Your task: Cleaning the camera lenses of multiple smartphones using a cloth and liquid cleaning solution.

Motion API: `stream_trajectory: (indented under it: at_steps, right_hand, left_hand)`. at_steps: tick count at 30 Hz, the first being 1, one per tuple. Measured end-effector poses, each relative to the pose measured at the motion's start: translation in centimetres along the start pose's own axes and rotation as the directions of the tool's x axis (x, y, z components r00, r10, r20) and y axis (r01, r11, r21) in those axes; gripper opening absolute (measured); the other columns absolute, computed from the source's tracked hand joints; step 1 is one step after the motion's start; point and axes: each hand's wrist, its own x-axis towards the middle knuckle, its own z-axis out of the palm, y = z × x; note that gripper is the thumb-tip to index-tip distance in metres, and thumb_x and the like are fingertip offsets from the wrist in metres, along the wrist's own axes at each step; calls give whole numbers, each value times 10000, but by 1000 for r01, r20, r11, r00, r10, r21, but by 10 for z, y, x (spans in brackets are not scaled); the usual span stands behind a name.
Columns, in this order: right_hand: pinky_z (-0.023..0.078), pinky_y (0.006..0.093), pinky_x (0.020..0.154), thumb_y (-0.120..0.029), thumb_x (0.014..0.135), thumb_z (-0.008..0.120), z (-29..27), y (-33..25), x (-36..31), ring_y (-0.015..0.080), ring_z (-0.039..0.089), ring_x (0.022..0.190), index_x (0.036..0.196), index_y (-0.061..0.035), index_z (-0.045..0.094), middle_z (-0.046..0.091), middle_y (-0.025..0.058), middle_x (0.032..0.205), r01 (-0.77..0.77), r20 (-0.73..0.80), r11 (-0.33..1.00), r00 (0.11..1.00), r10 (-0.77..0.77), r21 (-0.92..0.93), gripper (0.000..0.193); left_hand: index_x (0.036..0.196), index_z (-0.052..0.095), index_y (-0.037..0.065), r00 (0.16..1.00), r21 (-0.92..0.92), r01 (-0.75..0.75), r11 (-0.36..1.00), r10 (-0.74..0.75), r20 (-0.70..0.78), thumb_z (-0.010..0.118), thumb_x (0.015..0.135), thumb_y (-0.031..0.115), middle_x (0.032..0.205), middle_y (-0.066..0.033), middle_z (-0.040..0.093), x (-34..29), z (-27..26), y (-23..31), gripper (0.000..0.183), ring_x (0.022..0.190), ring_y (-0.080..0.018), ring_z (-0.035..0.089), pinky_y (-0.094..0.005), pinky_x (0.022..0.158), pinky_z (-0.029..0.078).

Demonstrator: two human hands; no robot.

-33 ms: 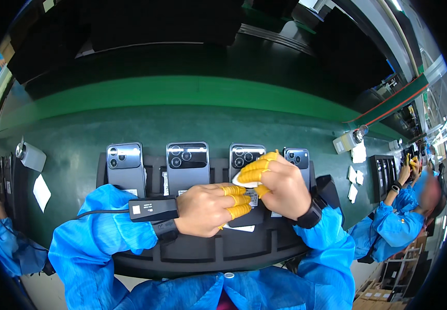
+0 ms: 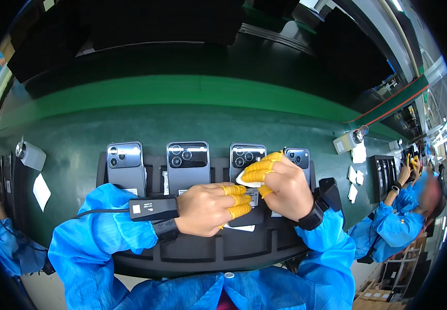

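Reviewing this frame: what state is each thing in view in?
Left hand: fingers bent, over third smartphone
Right hand: pinching white cloth
White cloth: bunched, over third smartphone
Third smartphone: camera side up, partly covered
Leftmost smartphone: camera side up
Second smartphone: camera side up
Rightmost smartphone: camera side up, partly hidden
Yellow finger cots: worn
White sheet: flat on table

Blue jacket [image 2: 184, 293], yellow finger cots [image 2: 239, 211], perhaps maroon undershirt [image 2: 226, 303]

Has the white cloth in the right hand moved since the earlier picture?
Yes: the cloth has shifted slightly right, judged against the unmoved bottle at right.
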Motion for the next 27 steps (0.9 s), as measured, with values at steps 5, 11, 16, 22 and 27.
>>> stream_trajectory:
  at_steps: [5, 11, 16, 22, 27]
  right_hand:
    - [514, 381, 727, 85, 565, 658, -7, -3, -6, 312, 585, 766, 802, -8, 684, 632, 120, 805, 7, -55, 993, 998, -13, -117, 255]
    - [510, 374, 717, 70, 574, 643, 17, 12, 17, 306, 576, 775, 766, -30, 673, 610, 109, 774, 103, -123, 989, 986, -115, -101, 218]
    - [507, 372, 712, 69, 561, 624, 18, 7, 17, 307, 567, 786, 763, -41, 679, 595, 107, 751, 35, -37, 981, 998, -43, -192, 237]
    - [514, 397, 691, 89, 529, 608, -7, -1, 10, 339, 580, 742, 787, -29, 692, 623, 127, 743, -112, 128, 992, 985, 118, -52, 295]
    - [509, 396, 689, 94, 546, 621, -16, 3, 2, 328, 598, 727, 797, -25, 704, 624, 124, 718, -104, -1, 990, 995, 105, -93, 290]
  left_hand:
    - [1142, 671, 160, 999, 9, -17, 1000, 17, -32, 638, 625, 134, 1061, -45, 669, 1, -1, 1, 519, 1031, -251, 647, -325, 845, 549]
    - [1155, 667, 169, 1000, -11, -12, 1000, 12, -15, 637, 638, 129, 1075, -47, 669, 1, 1, -1, 519, 1031, -255, 648, -330, 848, 549]
    - [1159, 666, 175, 1000, 0, 7, 1000, -7, -6, 639, 638, 127, 1059, -45, 671, 0, -2, 2, 524, 1022, -260, 651, -333, 858, 547]
    - [1155, 668, 180, 1000, -15, 1, 1000, -1, -30, 641, 636, 123, 1061, -38, 669, 0, 0, -1, 523, 1020, -246, 652, -329, 858, 547]
    - [1141, 672, 175, 1000, -13, 13, 1000, -13, -4, 639, 640, 117, 1078, -32, 667, 1, -2, 2, 505, 1024, -241, 650, -317, 863, 544]
